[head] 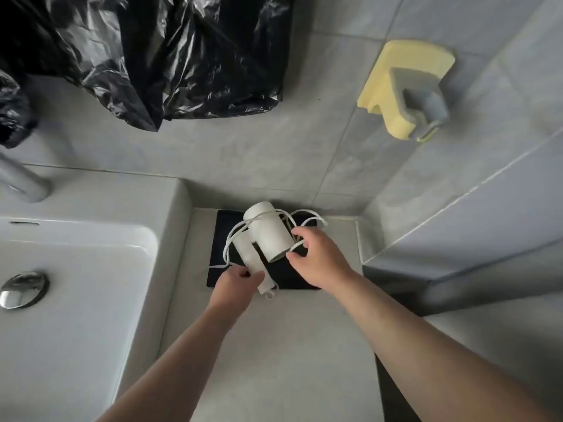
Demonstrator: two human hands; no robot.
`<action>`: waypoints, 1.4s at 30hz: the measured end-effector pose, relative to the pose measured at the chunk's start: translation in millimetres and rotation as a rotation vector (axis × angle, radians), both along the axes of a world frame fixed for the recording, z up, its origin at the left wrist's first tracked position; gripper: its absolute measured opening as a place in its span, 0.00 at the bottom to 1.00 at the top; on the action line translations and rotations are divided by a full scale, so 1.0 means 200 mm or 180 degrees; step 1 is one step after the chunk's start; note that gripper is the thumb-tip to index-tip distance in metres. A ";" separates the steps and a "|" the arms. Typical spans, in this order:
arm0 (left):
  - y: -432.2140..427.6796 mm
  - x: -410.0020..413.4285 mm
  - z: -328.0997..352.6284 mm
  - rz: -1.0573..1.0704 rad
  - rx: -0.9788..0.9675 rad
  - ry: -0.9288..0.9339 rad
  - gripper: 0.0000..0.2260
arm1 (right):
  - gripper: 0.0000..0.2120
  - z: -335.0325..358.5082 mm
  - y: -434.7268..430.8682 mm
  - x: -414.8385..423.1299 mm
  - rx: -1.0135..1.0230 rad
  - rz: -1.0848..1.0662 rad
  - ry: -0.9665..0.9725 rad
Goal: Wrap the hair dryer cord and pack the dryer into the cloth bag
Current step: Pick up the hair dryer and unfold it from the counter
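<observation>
We look down on a bathroom corner of grey wall tiles [243, 147], a white sink [76, 269] left of our left hand [234, 281] and a pale counter [274, 345] under both outstretched forearms. Beneath our hands a flat black cloth bag [224, 233] carries the white hair dryer [268, 236]. Our left hand grips its handle, while our right hand [320, 260] pinches a loop of loose cord [227, 245] beside the barrel.
</observation>
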State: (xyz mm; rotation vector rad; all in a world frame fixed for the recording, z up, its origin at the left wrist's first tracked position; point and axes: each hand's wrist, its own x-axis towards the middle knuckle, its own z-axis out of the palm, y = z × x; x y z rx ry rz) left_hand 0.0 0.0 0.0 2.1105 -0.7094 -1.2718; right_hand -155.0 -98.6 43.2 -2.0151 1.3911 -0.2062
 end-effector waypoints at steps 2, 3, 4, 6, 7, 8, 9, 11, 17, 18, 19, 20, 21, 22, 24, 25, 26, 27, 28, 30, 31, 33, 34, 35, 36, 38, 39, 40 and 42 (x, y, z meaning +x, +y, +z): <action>-0.03 0.01 -0.03 0.0174 0.0032 0.0240 0.16 | 0.24 -0.03 -0.04 0.03 0.0099 -0.0107 0.0022; -0.05 0.00 -0.04 0.0242 0.0048 0.0377 0.16 | 0.23 -0.05 -0.04 0.05 0.0154 -0.0103 0.0050; -0.06 -0.01 -0.04 0.0292 0.0062 0.0475 0.15 | 0.22 -0.06 -0.04 0.06 0.0257 -0.0102 0.0080; -0.08 -0.03 -0.07 0.0313 0.0123 0.0439 0.13 | 0.22 -0.10 -0.04 0.07 0.0365 -0.0140 0.0021; -0.08 -0.04 -0.09 0.0355 0.0121 0.0400 0.13 | 0.21 -0.12 -0.04 0.08 0.0357 -0.0168 -0.0029; -0.09 -0.04 -0.09 0.0393 0.0118 0.0336 0.13 | 0.21 -0.11 -0.04 0.08 0.0334 -0.0184 -0.0038; -0.10 -0.04 -0.10 0.0440 0.0100 0.0304 0.13 | 0.21 -0.12 -0.05 0.08 0.0330 -0.0212 -0.0051; -0.10 -0.05 -0.10 0.0501 0.0083 0.0279 0.12 | 0.20 -0.13 -0.05 0.08 0.0381 -0.0229 -0.0029; -0.06 -0.02 -0.05 0.0415 0.0018 0.0498 0.11 | 0.20 -0.09 -0.05 0.03 0.0512 -0.0182 -0.0152; -0.04 -0.01 -0.04 0.0304 -0.0035 0.0392 0.10 | 0.21 -0.08 -0.04 0.03 0.0474 -0.0187 -0.0143; -0.02 0.00 -0.03 0.0206 -0.0076 0.0259 0.09 | 0.21 -0.06 -0.04 0.02 0.0407 -0.0209 -0.0145; 0.00 0.01 -0.02 0.0128 -0.0113 0.0135 0.08 | 0.21 -0.03 -0.04 0.02 0.0328 -0.0246 -0.0162; 0.02 0.02 -0.02 0.0061 -0.0147 0.0034 0.08 | 0.19 -0.01 -0.04 0.01 0.0227 -0.0278 -0.0201; 0.04 0.03 -0.01 -0.0005 -0.0178 -0.0038 0.07 | 0.18 0.01 -0.05 0.01 0.0123 -0.0301 -0.0236; 0.08 0.05 0.01 -0.0129 -0.0258 -0.0130 0.08 | 0.15 0.04 -0.06 0.02 0.0063 -0.0326 -0.0342; 0.10 0.06 0.02 -0.0172 -0.0305 -0.0157 0.08 | 0.14 0.05 -0.06 0.02 0.0104 -0.0333 -0.0426; 0.12 0.07 0.03 -0.0204 -0.0354 -0.0162 0.08 | 0.14 0.06 -0.07 0.03 0.0176 -0.0356 -0.0500; 0.13 0.08 0.05 -0.0220 -0.0416 -0.0151 0.09 | 0.17 0.08 -0.08 0.04 0.0283 -0.0412 -0.0600; 0.15 0.08 0.07 -0.0227 -0.0480 -0.0117 0.09 | 0.23 0.09 -0.07 0.04 0.0462 -0.0517 -0.0709; 0.17 0.09 0.12 -0.0229 -0.0629 -0.0059 0.12 | 0.29 0.12 -0.06 0.04 0.0893 -0.0667 -0.1012; 0.17 0.09 0.16 -0.0224 -0.0710 -0.0030 0.14 | 0.28 0.13 -0.05 0.03 0.1113 -0.0654 -0.1175; 0.18 0.09 0.23 -0.0238 -0.0888 0.0004 0.16 | 0.28 0.15 -0.01 0.03 0.1354 -0.0653 -0.1412; 0.18 0.08 0.26 -0.0270 -0.0983 -0.0005 0.15 | 0.29 0.17 0.00 0.04 0.1335 -0.0694 -0.1489; 0.19 0.09 0.30 -0.0306 -0.1063 -0.0026 0.15 | 0.28 0.20 0.02 0.04 0.1237 -0.0730 -0.1557; 0.19 0.09 0.34 -0.0335 -0.1152 -0.0033 0.15 | 0.25 0.24 0.03 0.04 0.1121 -0.0754 -0.1624; 0.19 0.09 0.41 -0.0340 -0.1321 0.0017 0.14 | 0.18 0.33 0.06 0.03 0.0982 -0.0785 -0.1784; 0.19 0.08 0.45 -0.0340 -0.1425 0.0084 0.16 | 0.18 0.38 0.08 0.03 0.0941 -0.0819 -0.1877; 0.19 0.07 0.49 -0.0338 -0.1547 0.0155 0.18 | 0.19 0.43 0.11 0.02 0.0899 -0.0859 -0.1969; 0.18 0.02 0.58 -0.0194 -0.1765 0.0145 0.22 | 0.21 0.51 0.17 0.02 0.0814 -0.0917 -0.2129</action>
